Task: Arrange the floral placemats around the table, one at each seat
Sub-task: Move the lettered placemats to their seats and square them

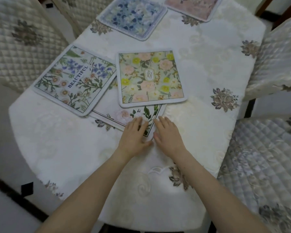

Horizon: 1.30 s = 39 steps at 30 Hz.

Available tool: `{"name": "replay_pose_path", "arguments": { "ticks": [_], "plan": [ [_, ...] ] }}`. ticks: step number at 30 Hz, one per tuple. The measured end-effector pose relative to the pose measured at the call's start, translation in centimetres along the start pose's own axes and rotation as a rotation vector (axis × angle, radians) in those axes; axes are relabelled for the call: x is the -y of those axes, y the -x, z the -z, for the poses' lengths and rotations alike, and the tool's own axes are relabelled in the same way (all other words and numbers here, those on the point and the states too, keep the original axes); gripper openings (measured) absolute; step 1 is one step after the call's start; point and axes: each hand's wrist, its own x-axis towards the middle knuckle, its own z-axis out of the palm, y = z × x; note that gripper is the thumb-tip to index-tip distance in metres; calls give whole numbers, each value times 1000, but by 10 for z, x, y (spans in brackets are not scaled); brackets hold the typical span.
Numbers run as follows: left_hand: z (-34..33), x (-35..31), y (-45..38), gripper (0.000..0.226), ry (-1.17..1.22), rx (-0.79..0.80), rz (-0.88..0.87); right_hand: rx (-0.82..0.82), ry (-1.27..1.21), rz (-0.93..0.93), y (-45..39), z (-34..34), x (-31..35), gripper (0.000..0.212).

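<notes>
A quilted chair [22, 39] is seen at upper left beside the table [200, 78], which is draped in a white embroidered cloth. The "BEAUTIFUL" mat [74, 81] lies left of centre, the yellow-and-pink mat [149, 78] at centre over a white mat [124, 115]. The white mat's near corner is pressed by the left hand [133, 138] and right hand [168, 137], fingers flat. A blue mat [133, 15] and a pink mat [193, 5] are laid at top. Two padded chairs [267, 165] stand at right.

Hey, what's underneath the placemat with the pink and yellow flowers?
A white placemat with pink roses lies under the pink and yellow placemat, near corner sticking out. Both hands, left and right, rest there. Its far part is covered.
</notes>
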Motion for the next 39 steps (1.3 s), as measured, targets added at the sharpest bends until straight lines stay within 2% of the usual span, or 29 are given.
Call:
{"name": "replay_pose_path", "arguments": {
  "ticks": [6, 14, 20, 24, 29, 32, 39],
  "plan": [
    [-13, 1, -5, 74, -97, -35, -23, 19, -1, 39, -12, -19, -12, 52],
    [1, -7, -8, 53, -238, 100, -39, -39, -100, 52, -14, -14, -11, 47],
    [12, -10, -7, 36, -135, -57, -172, -46, 19, 176, -29, -6, -10, 37],
    [12, -3, 0, 46, -16, -82, -178, -59, 97, 201, -32, 3, -9, 37],
    [14, 7, 2, 61, -18, -84, -171, -361, 154, 318, -22, 18, -12, 28],
    [15, 8, 1, 58, -32, -84, -100, -405, 148, 311, -13, 25, -22, 30],
    [-7, -24, 6, 61, -25, -55, -164, -434, 147, 301, 26, 32, -55, 39]
  ]
}}
